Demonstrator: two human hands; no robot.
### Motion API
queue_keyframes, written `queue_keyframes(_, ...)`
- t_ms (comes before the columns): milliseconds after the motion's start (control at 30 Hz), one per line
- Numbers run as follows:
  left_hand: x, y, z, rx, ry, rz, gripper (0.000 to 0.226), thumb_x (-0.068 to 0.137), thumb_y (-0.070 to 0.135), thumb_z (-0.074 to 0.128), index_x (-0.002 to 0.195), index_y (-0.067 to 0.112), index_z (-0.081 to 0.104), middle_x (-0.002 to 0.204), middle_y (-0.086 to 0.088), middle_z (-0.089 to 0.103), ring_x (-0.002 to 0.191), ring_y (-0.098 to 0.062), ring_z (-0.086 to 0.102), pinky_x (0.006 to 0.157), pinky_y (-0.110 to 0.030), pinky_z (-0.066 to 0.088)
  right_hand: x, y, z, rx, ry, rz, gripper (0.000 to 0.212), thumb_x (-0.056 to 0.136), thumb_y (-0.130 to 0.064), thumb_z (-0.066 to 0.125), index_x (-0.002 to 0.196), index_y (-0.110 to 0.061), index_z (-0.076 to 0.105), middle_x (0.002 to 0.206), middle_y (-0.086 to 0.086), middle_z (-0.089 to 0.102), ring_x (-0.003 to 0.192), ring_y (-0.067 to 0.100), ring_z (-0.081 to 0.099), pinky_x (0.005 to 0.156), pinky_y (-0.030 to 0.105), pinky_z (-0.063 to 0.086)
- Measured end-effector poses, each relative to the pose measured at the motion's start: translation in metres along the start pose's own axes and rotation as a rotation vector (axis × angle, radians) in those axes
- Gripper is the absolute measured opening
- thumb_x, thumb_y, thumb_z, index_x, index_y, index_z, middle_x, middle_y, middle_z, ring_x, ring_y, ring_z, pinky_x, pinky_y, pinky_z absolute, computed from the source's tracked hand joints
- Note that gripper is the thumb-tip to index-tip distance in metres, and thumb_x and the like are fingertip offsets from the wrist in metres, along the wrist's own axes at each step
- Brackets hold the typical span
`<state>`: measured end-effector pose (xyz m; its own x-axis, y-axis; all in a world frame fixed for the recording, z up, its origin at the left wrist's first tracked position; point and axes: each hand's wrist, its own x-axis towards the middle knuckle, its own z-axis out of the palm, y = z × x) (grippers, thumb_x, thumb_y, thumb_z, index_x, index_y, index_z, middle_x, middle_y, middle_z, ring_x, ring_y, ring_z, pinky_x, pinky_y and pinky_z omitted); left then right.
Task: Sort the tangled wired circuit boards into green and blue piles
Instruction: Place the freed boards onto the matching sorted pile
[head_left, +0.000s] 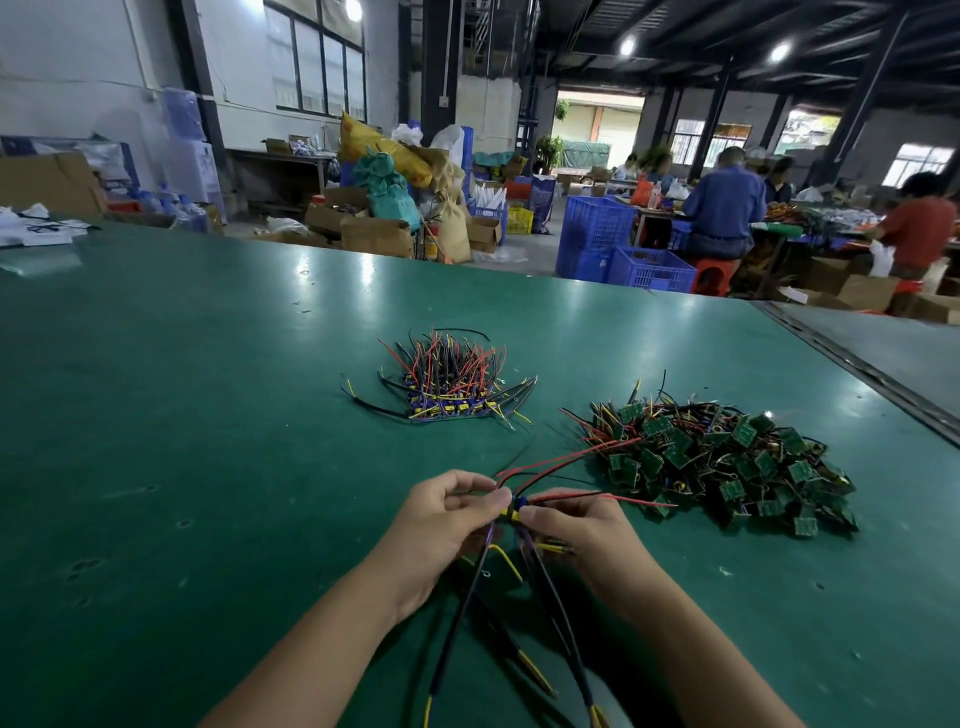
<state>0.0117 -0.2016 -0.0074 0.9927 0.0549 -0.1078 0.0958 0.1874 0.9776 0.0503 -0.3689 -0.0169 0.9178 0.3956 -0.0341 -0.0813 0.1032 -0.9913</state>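
Boards (514, 508), small, blue, thin-wired (red, black, yellow strands), pinched between left hand (445, 519) and right hand (579, 525); smooth green desk (208, 415) beneath.

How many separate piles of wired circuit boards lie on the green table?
2. The blue-board pile lies mid-table; the green-board pile lies to its right. A small bundle, pinched by the left hand and right hand, is not piled.

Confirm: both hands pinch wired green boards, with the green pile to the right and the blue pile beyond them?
Not quite. In the head view the left hand and right hand pinch wired blue boards, not green ones. The green pile does lie to the right, the blue pile beyond them.
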Motion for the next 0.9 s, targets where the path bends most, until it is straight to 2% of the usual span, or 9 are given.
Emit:
queue_keyframes(133,0.001,-0.004,0.001,0.067,0.033,0.057,0.012,0.082,0.011,0.073,0.091,0.003,0.070,0.077,-0.006,0.068,0.070,-0.011,0.063,0.064,-0.019,0.050,-0.001,0.002,0.002,-0.036,-0.056,-0.022,0.021,0.072,-0.026,0.083,0.084,-0.011,0.078,0.083,0.009,0.074,0.072,0.015,0.069,0.064,0.021,0.053)
queue_keyframes(200,0.001,-0.003,-0.002,0.047,0.001,0.030,0.007,0.082,0.010,0.072,0.086,0.004,0.071,0.078,-0.009,0.069,0.073,-0.015,0.062,0.069,-0.024,0.051,-0.001,0.003,0.003,-0.036,-0.061,-0.027,0.024,0.068,-0.029,0.080,0.083,-0.010,0.078,0.083,0.009,0.074,0.072,0.016,0.068,0.065,0.022,0.053)
queue_keyframes(267,0.000,-0.002,-0.004,0.039,-0.021,0.011,0.008,0.082,0.006,0.071,0.088,0.001,0.072,0.083,-0.013,0.068,0.078,-0.021,0.060,0.078,-0.032,0.048,-0.001,0.002,0.002,-0.061,-0.069,-0.050,0.020,0.067,-0.025,0.079,0.079,-0.010,0.077,0.077,0.010,0.073,0.068,0.016,0.067,0.064,0.023,0.053)
queue_keyframes(367,0.000,-0.002,-0.005,0.041,-0.032,0.008,0.011,0.083,0.002,0.068,0.091,-0.004,0.071,0.087,-0.018,0.067,0.083,-0.025,0.058,0.083,-0.036,0.045,-0.002,0.000,0.001,-0.071,-0.126,-0.083,0.012,0.072,-0.019,0.075,0.077,-0.009,0.075,0.069,0.008,0.068,0.062,0.015,0.063,0.064,0.024,0.052)
queue_keyframes(500,0.001,-0.002,-0.006,0.065,-0.051,0.007,0.009,0.083,0.002,0.068,0.091,-0.002,0.072,0.089,-0.018,0.067,0.085,-0.026,0.058,0.088,-0.040,0.044,-0.002,-0.001,-0.001,-0.100,-0.153,-0.103,0.017,0.078,-0.015,0.071,0.086,0.000,0.071,0.067,0.006,0.066,0.063,0.015,0.061,0.066,0.026,0.049)
queue_keyframes(600,0.002,-0.002,-0.008,0.089,-0.064,0.006,0.006,0.084,0.001,0.068,0.088,0.002,0.072,0.088,-0.015,0.069,0.085,-0.024,0.061,0.092,-0.040,0.046,-0.002,-0.001,-0.001,-0.094,-0.165,-0.089,0.018,0.078,-0.015,0.070,0.087,0.000,0.072,0.068,0.009,0.065,0.062,0.015,0.060,0.065,0.024,0.049)
queue_keyframes(800,0.003,-0.002,-0.009,0.099,-0.073,-0.004,0.010,0.085,-0.002,0.067,0.094,-0.006,0.068,0.090,-0.019,0.065,0.087,-0.026,0.057,0.092,-0.039,0.045,0.000,0.001,-0.003,-0.088,-0.186,-0.082,0.012,0.080,-0.016,0.070,0.085,-0.007,0.075,0.070,0.010,0.064,0.064,0.015,0.059,0.064,0.023,0.049)
queue_keyframes(900,0.004,-0.002,-0.010,0.072,-0.090,-0.009,0.014,0.083,0.002,0.069,0.094,-0.007,0.067,0.087,-0.017,0.064,0.083,-0.025,0.059,0.082,-0.034,0.051,0.001,0.002,-0.002,-0.104,-0.166,-0.105,0.011,0.081,-0.017,0.073,0.084,-0.006,0.074,0.070,0.007,0.065,0.062,0.015,0.060,0.064,0.023,0.049)
